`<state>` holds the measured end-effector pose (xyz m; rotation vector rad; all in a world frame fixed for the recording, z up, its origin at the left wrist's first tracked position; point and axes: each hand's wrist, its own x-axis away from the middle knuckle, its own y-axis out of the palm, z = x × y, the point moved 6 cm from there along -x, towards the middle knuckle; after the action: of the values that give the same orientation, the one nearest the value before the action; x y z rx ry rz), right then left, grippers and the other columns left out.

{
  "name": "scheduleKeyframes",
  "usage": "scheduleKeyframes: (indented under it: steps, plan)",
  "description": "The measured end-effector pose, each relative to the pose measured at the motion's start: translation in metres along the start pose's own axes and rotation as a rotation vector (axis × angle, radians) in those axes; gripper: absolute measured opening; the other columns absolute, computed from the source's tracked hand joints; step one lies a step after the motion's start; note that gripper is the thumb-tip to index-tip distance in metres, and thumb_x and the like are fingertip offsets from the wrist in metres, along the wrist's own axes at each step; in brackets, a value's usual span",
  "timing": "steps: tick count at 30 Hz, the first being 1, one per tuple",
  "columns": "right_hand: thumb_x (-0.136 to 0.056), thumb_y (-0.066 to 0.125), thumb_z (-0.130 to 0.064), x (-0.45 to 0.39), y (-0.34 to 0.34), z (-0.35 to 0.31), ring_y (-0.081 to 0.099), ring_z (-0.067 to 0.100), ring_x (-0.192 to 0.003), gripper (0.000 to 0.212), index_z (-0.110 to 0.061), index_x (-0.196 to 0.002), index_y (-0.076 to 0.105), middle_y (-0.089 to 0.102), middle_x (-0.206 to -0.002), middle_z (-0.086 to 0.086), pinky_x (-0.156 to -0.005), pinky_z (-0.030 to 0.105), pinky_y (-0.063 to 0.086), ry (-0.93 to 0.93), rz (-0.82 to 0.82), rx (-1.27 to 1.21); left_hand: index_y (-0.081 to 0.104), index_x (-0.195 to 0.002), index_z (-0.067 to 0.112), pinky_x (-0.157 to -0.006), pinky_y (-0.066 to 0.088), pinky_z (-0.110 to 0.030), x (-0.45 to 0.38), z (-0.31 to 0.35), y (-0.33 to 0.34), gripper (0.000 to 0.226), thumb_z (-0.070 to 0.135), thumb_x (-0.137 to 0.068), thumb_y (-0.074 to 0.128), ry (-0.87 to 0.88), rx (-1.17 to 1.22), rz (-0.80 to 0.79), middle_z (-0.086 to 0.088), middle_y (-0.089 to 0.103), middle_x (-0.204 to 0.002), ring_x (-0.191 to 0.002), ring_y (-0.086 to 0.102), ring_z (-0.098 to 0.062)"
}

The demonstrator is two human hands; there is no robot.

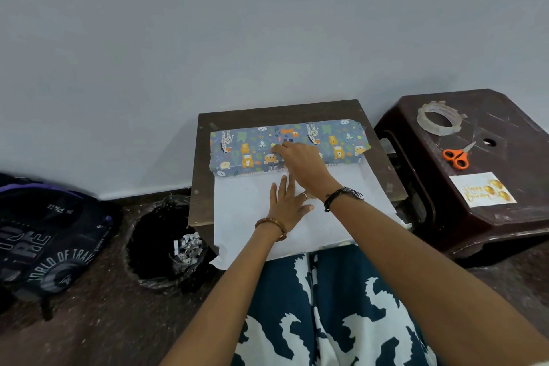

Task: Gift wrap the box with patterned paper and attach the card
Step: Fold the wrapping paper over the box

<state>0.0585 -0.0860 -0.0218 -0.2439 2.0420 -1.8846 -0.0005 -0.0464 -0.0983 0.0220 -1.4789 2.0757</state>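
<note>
Patterned trousers (326,306) lay nearest, below the board (205,157). Left hand (286,205): fingers straight, flat on the paper's (246,208) white underside. Right hand (303,160): fingers curled, pressing the folded printed flap over the box (341,142) at the board's far edge; box itself hidden. Stool (505,157), right: card (482,189), scissors (457,155), tape (439,121). Floor, left: bin (154,235), bag (44,241).

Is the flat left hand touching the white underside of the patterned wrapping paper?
Touching. The head view shows the left hand lying palm down, fingers straight, on the white underside of the patterned wrapping paper, with no gap visible.
</note>
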Motion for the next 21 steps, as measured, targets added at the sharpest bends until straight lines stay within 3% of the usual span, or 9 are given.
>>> scheduleKeyframes:
  steps: [3,6,10,12,13,15,17,21]
  plan:
    - [-0.092,0.047,0.003,0.001,0.001,-0.001,0.06,0.022,-0.081,0.037,-0.015,-0.125,0.048,0.061,-0.107,0.005,-0.062,0.027,0.041,0.035,-0.013,0.01,0.03,-0.144,0.021,-0.112,-0.014,-0.045,0.001,0.002,0.0,0.044,0.034,-0.101,0.027,0.01,-0.025,-0.009,-0.013,-0.015,-0.155,-0.142,-0.02,-0.031]
    - [-0.092,0.045,0.004,0.001,0.001,-0.001,0.058,0.021,-0.075,0.05,-0.014,-0.138,0.035,0.062,-0.106,0.006,-0.06,0.026,0.041,0.056,0.001,0.009,0.031,-0.143,0.019,-0.113,-0.014,-0.046,0.005,0.003,-0.001,0.044,0.033,-0.101,0.026,0.018,-0.056,0.003,-0.013,-0.012,-0.156,-0.142,-0.018,-0.031]
    - [-0.093,0.037,0.007,0.002,-0.001,0.002,0.043,0.017,-0.061,0.065,-0.014,-0.149,0.012,0.048,-0.073,0.006,-0.046,0.022,0.024,0.09,0.004,0.032,0.015,-0.148,0.026,-0.11,-0.018,-0.048,0.013,0.003,0.009,0.051,0.041,-0.101,0.023,0.06,-0.176,-0.027,-0.01,-0.015,-0.156,-0.142,-0.02,-0.027]
    - [-0.093,0.036,0.008,0.0,-0.002,0.002,0.043,0.017,-0.06,0.064,-0.014,-0.149,0.014,0.043,-0.067,0.005,-0.043,0.021,0.022,0.055,0.001,0.046,0.008,-0.148,0.032,-0.11,-0.019,-0.05,0.016,0.003,0.011,0.05,0.042,-0.101,0.021,0.073,-0.217,-0.033,-0.008,-0.018,-0.155,-0.142,-0.021,-0.026]
    - [-0.093,0.036,0.007,0.0,-0.002,0.002,0.047,0.019,-0.061,0.061,-0.015,-0.148,0.019,0.046,-0.067,0.004,-0.045,0.022,0.027,0.029,-0.005,0.052,0.006,-0.148,0.034,-0.11,-0.019,-0.05,0.017,0.003,0.011,0.05,0.041,-0.101,0.02,0.073,-0.223,-0.036,-0.008,-0.019,-0.155,-0.142,-0.022,-0.026]
    - [-0.094,0.039,0.003,-0.001,-0.003,0.004,0.058,0.022,-0.073,0.052,-0.019,-0.141,0.037,0.062,-0.088,0.005,-0.058,0.028,0.042,-0.036,-0.032,0.045,0.002,-0.147,0.037,-0.109,-0.019,-0.05,0.016,0.003,0.011,0.05,0.041,-0.101,0.02,0.071,-0.216,-0.048,-0.007,-0.021,-0.155,-0.142,-0.022,-0.025]
    - [-0.095,0.043,-0.002,-0.004,-0.007,0.008,0.063,0.025,-0.089,0.044,-0.021,-0.133,0.05,0.062,-0.112,0.005,-0.067,0.031,0.046,-0.083,-0.042,0.042,0.0,-0.147,0.038,-0.109,-0.019,-0.05,0.016,0.004,0.01,0.051,0.041,-0.1,0.021,0.071,-0.202,-0.062,-0.006,-0.022,-0.154,-0.141,-0.023,-0.024]
    - [-0.095,0.048,-0.009,-0.007,-0.009,0.009,0.061,0.024,-0.102,0.037,-0.022,-0.129,0.054,0.061,-0.117,0.004,-0.074,0.03,0.048,-0.108,-0.041,0.048,-0.002,-0.146,0.04,-0.11,-0.018,-0.05,0.015,0.003,0.009,0.052,0.041,-0.1,0.022,0.07,-0.218,-0.054,-0.006,-0.022,-0.154,-0.142,-0.022,-0.024]
